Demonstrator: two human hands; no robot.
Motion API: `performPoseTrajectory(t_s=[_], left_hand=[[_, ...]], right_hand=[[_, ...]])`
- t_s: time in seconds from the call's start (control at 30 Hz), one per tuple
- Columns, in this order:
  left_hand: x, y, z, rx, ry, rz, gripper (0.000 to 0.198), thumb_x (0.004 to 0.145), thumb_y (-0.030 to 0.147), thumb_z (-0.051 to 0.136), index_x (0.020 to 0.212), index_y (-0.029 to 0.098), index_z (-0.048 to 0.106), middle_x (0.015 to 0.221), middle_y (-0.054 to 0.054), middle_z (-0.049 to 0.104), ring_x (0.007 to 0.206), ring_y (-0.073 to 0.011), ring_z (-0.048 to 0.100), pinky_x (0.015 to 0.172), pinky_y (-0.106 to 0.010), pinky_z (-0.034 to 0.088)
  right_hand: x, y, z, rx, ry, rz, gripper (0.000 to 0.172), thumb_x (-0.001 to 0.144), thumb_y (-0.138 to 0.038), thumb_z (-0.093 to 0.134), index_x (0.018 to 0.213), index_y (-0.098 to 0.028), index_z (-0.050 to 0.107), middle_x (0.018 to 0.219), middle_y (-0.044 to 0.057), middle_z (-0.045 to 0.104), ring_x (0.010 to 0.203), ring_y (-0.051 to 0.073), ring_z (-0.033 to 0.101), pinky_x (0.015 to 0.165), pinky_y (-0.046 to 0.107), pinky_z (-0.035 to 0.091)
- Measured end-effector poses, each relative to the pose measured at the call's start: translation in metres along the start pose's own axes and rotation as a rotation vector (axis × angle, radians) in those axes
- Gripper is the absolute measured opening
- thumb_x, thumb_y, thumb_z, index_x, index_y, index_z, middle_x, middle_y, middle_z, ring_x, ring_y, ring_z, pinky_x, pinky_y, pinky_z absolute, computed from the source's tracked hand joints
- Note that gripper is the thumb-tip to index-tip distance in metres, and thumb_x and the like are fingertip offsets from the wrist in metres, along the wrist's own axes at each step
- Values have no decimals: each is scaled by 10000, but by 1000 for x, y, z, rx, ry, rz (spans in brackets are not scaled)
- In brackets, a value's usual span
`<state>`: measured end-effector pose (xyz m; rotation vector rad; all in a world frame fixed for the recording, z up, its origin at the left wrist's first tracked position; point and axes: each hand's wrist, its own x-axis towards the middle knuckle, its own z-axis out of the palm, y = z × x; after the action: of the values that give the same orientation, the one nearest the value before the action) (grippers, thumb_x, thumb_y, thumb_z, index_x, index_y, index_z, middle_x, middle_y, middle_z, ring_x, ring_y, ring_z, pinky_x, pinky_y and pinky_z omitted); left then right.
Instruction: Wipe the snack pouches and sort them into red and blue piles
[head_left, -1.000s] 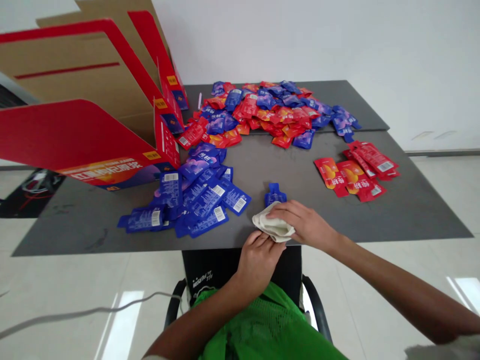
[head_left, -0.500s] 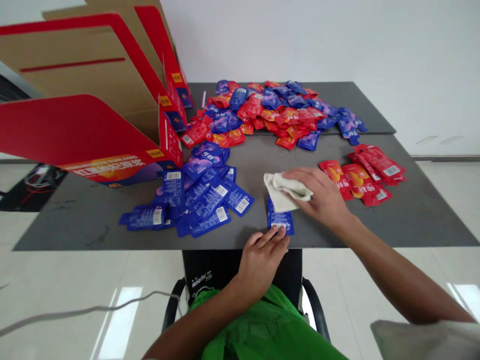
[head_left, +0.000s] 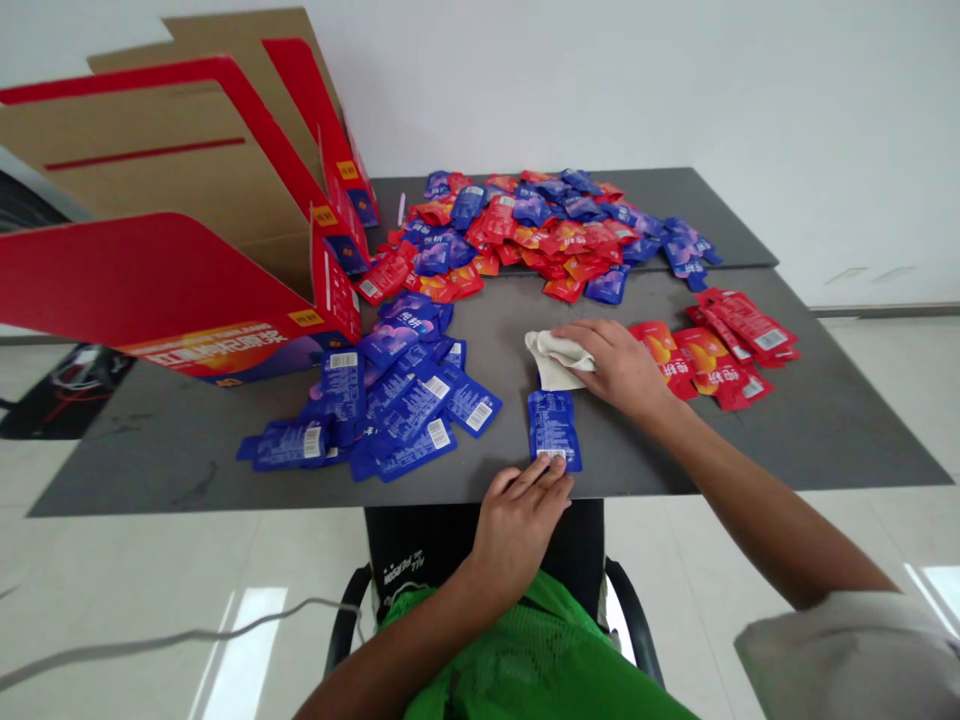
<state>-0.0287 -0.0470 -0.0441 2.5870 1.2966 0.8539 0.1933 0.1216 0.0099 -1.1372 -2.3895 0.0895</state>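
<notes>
A single blue sachet (head_left: 553,428) lies flat near the front edge of the dark grey table (head_left: 787,420). My left hand (head_left: 521,515) rests at that edge, its fingertips pressing down on the sachet's near end. My right hand (head_left: 619,365) lies on a crumpled cream cloth (head_left: 553,358) just beyond the sachet, fingers curled over it and holding it to the tabletop.
A spread of blue sachets (head_left: 382,400) lies left of centre, a small stack of red ones (head_left: 712,345) at the right, and a mixed red and blue heap (head_left: 547,225) at the back. An open red cardboard box (head_left: 172,220) stands on the left. A green mesh (head_left: 540,650) covers my lap.
My right hand slid the cloth away from the table's front edge, off the blue sachet, which now lies uncovered. My left hand stayed at the sachet's near end.
</notes>
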Motion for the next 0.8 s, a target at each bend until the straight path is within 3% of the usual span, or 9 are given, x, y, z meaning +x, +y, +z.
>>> performPoseTrajectory(t_s=[0.07, 0.17, 0.23, 0.33, 0.43, 0.57, 0.7, 0.8], left_hand=[[-1, 0, 0, -5, -13, -10, 218, 1068, 275, 657, 1273, 222, 708, 1387, -10, 748, 1323, -168, 678, 969, -354, 521], [-2, 0, 1, -13, -50, -31, 132, 1031, 260, 715, 1154, 236, 754, 1142, -13, 829, 1118, -188, 762, 976, -366, 521], [-2, 1, 1, -25, -64, -41, 57, 1025, 246, 721, 1057, 246, 767, 984, 0, 835, 992, -191, 779, 976, -372, 518], [-1, 1, -1, -19, -66, -31, 143, 1056, 256, 675, 1177, 240, 750, 1154, -16, 827, 1148, -190, 754, 971, -358, 516], [-1, 0, -1, 9, -65, -16, 216, 1079, 275, 635, 1273, 234, 720, 1378, -29, 752, 1322, -181, 682, 980, -347, 516], [-1, 0, 0, 6, -42, -24, 198, 1087, 288, 622, 1252, 244, 723, 1393, -16, 741, 1329, -173, 681, 969, -342, 519], [-3, 0, 1, -1, -45, -37, 214, 1075, 284, 643, 1271, 245, 718, 1390, -21, 745, 1334, -178, 676, 987, -350, 517], [-3, 0, -1, -21, -60, -46, 153, 1054, 268, 674, 1185, 240, 747, 1230, -27, 811, 1219, -204, 732, 987, -368, 515]], right_hand=[[-14, -21, -12, 67, 79, -14, 503, 1022, -316, 620, 1520, -297, 553, 1396, 116, 678, 1249, 310, 655, 1086, 492, 545], [-48, -53, -15, 188, -87, -133, 530, 1012, -310, 634, 1534, -340, 545, 1381, 85, 704, 1213, 280, 685, 1016, 439, 591], [-63, -61, -6, 240, -183, -178, 495, 1010, -287, 634, 1500, -326, 576, 1347, 84, 721, 1176, 259, 699, 982, 412, 606], [-60, -47, 13, 246, -189, -150, 447, 1013, -271, 632, 1458, -292, 598, 1331, 98, 719, 1193, 257, 685, 1011, 424, 593], [-29, -15, 27, 169, -189, -95, 421, 1016, -292, 628, 1437, -268, 615, 1358, 114, 706, 1255, 288, 652, 1053, 460, 566], [12, 11, 22, 20, -151, -40, 396, 1025, -323, 609, 1406, -219, 645, 1353, 143, 703, 1233, 328, 647, 1043, 488, 555], [-3, -11, -4, 72, 38, 29, 457, 1046, -384, 595, 1490, -277, 579, 1407, 121, 669, 1281, 317, 633, 1101, 503, 530], [-41, -45, -17, 187, -46, -48, 487, 1033, -374, 623, 1514, -334, 556, 1395, 95, 689, 1252, 302, 663, 1042, 488, 578]])
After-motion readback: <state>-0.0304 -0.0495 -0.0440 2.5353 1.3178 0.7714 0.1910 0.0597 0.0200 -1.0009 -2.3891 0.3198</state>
